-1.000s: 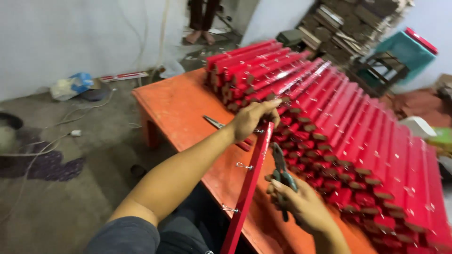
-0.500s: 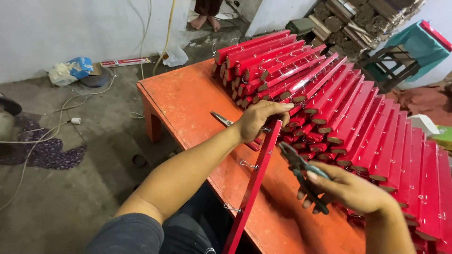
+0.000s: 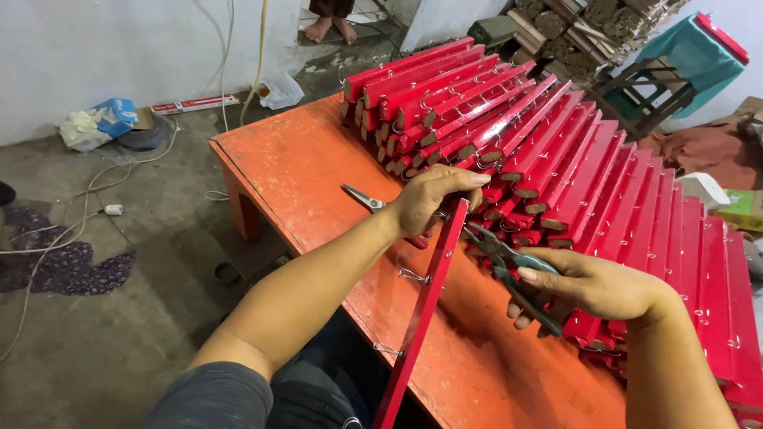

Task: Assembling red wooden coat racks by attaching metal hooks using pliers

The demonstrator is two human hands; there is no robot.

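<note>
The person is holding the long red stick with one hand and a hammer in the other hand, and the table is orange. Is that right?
Not quite. The right hand holds pliers, not a hammer, as the head view shows. The rest is right: the left hand grips the top of the long red stick, and the table is orange.

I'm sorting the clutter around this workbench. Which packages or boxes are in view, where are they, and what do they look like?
Blue box: floor by the left wall, small, crumpled, blue and white.
Flat carton: floor by the wall, long, thin, red and white.
Plastic bag: floor beyond the table's far corner, clear.
Green box: far right edge, green and yellow.
</note>
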